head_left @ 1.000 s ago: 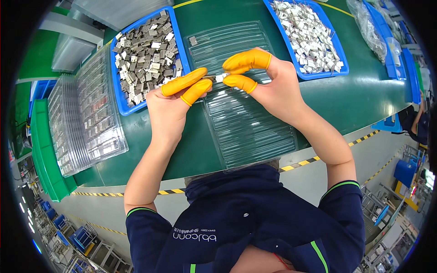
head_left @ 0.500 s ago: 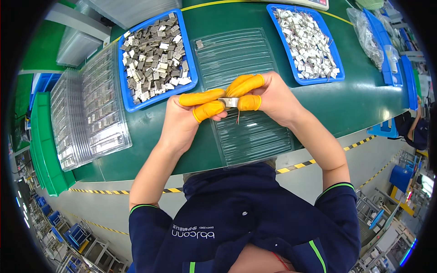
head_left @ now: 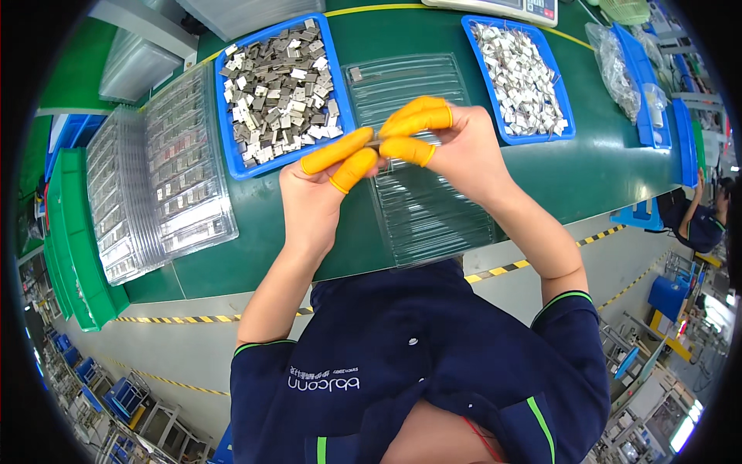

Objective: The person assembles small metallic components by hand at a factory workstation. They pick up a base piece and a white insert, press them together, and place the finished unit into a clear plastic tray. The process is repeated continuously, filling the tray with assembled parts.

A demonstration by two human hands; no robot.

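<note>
Left hand [head_left: 318, 189]: in our head view, pinching one end of a small part [head_left: 374, 145], mostly hidden
Right hand [head_left: 456, 143]: fingertips closed on its other end
Small part: between our hands, above the clear tray [head_left: 433, 216]
Clear tray: barely started, we reckon; one grey piece [head_left: 355, 74], far left corner
Left bin [head_left: 228, 116], right bin [head_left: 541, 139]: both heaped, so loads left
</note>
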